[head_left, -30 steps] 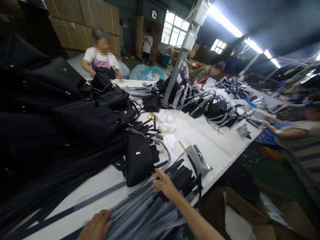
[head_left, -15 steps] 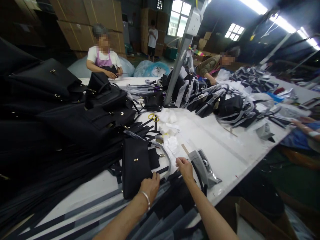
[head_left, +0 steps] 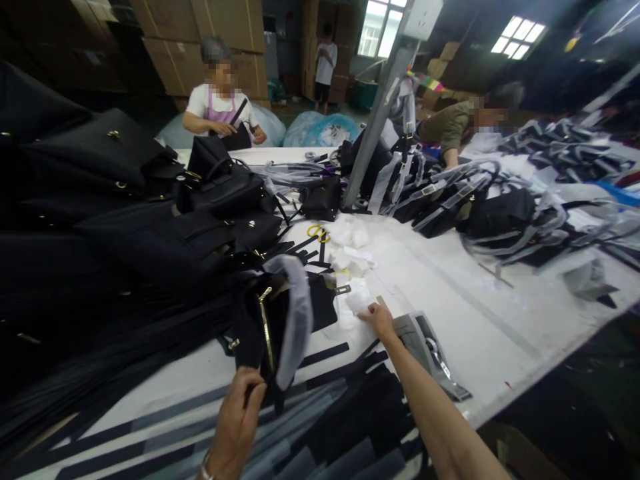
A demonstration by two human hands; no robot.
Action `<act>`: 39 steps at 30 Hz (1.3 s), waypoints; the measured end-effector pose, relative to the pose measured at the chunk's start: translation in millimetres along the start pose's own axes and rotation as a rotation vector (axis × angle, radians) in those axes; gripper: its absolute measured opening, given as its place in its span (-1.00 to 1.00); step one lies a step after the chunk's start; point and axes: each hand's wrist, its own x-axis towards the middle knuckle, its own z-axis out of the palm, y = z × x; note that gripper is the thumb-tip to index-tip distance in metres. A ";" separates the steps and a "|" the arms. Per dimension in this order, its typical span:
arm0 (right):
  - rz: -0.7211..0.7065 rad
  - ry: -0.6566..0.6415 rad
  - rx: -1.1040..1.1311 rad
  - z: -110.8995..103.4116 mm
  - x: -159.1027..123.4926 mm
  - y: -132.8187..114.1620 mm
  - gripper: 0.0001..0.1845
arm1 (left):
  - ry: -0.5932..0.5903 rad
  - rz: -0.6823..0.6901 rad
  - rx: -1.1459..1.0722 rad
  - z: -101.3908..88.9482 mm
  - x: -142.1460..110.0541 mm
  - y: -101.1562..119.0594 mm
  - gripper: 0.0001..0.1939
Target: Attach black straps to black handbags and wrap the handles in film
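Note:
A black handbag point(head_left: 247, 327) stands tilted on the table, its gold zipper showing and its strap wrapped in pale protective film point(head_left: 296, 327). My left hand point(head_left: 239, 407) is closed on the near lower edge of this handbag. A black tag with a metal clasp point(head_left: 343, 289) lies at the bag's right side. Further right, my right hand point(head_left: 379, 321) has its fingertips pinched together at the lower edge of a white paper piece point(head_left: 358, 297). Black and grey strips point(head_left: 320, 407) lie beneath and between my forearms.
Black handbags point(head_left: 125, 160) are piled along the left. Yellow-handled scissors point(head_left: 318, 233) lie beyond the paper scraps. A grey-wrapped strap piece point(head_left: 425, 347) is beside my right forearm. A metal post point(head_left: 377, 113) rises from the table point(head_left: 450, 300). Two co-workers point(head_left: 220, 107) sit across it.
My left hand has shifted left and toward me, tipping the handbag so its zipper and wrapped strap show. My right hand stays near the white paper. The view has turned slightly.

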 end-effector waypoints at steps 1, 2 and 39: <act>-0.008 -0.013 -0.033 0.6 -1.0 1.1 -0.75 | 0.062 -0.079 0.011 -3.1 -6.9 -13.4 -0.69; -0.018 -0.024 -0.061 0.5 -2.6 1.9 -0.73 | 0.114 -0.151 0.025 -4.8 -12.7 -26.6 -0.66; -0.157 0.044 0.297 -33.9 -53.7 -39.1 -0.88 | 0.068 0.282 0.074 -28.1 -37.0 3.6 -0.71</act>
